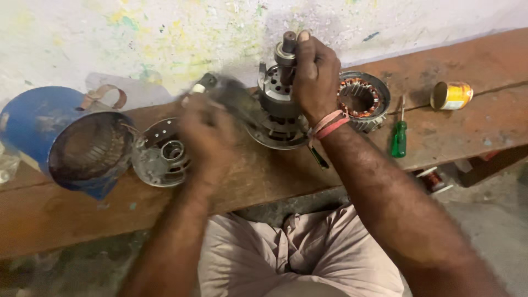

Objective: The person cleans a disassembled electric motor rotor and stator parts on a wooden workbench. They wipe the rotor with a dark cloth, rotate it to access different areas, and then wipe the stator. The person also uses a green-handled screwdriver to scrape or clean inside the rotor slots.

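A: The right hand is wrapped closed around the upright shaft of the motor rotor assembly, thumb up beside the shaft tip, likely to keep it steady on its round end plate. The left hand is blurred. It seems closed on a dark tool whose far end reaches the assembly, but I cannot tell the grip for sure.

B: Where does the assembly sit?

A: On the wooden bench, towards the wall side. Just right of it lies a stator ring. Further right are a green screwdriver and a yellow tin. Left of it lie a grey end cover and a blue motor housing on its side. The bench's near edge lies close below the assembly, with bare wood between.
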